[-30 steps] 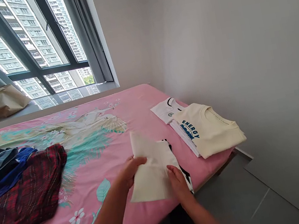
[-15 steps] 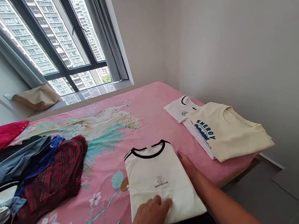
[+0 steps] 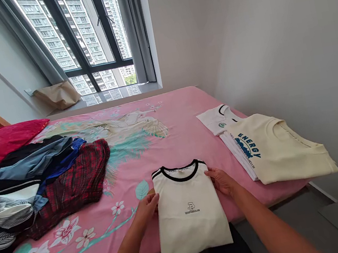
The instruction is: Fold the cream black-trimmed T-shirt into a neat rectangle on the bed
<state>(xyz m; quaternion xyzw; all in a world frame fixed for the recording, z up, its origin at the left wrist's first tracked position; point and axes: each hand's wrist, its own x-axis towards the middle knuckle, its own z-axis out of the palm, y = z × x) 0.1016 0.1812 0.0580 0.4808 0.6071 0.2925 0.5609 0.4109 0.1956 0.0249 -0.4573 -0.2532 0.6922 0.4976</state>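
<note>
A folded white T-shirt [image 3: 193,227] with a black collar and a small printed logo lies at the bed's near edge, its lower part over my dark-clothed lap. My left hand [image 3: 150,204] grips its left side, thumb on top and fingers tucked beneath. On the opposite side, my right hand [image 3: 220,178] pinches the edge just below the shoulder, its fingers partly under the cloth. To the right rest a folded cream T-shirt [image 3: 289,157] with blue "ENERGY" lettering and white folded shirts [image 3: 215,120] partly beneath it.
A heap of unfolded clothes, with red plaid trousers or a shirt [image 3: 77,182] in front, covers the left of the pink floral bedsheet [image 3: 181,120]. Behind it is a red pillow [image 3: 5,142]. A brown paper bag [image 3: 58,96] sits on the windowsill. The wall runs along the right.
My left hand has moved from the shirt's lower front to its left edge and taken hold. My right hand now pinches the right edge. The view has shifted left.
</note>
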